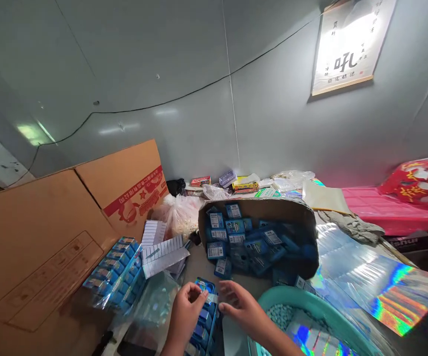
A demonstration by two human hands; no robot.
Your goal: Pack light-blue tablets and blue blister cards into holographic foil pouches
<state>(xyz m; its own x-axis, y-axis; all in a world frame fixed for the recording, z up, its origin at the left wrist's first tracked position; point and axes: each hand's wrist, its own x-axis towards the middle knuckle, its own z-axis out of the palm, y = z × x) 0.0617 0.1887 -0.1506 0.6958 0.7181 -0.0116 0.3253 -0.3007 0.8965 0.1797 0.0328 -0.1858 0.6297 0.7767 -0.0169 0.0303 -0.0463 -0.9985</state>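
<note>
My left hand (184, 309) and my right hand (240, 307) meet near the bottom middle, both pinching a small clear strip (211, 298) between fingertips. Just below and between them lies a row of small blue boxes (203, 320). Behind the hands a tipped cardboard box (258, 210) spills many small blue boxes (243, 242) onto the surface. A shrink-wrapped stack of the same blue boxes (115, 272) lies to the left.
A large flat cardboard carton (43, 237) leans at left. A teal basin (303, 306) sits at lower right beside holographic foil sheets (377, 282). Lined paper sheets (162, 249), plastic bags and clutter line the wall. A pink bed (392, 207) is at right.
</note>
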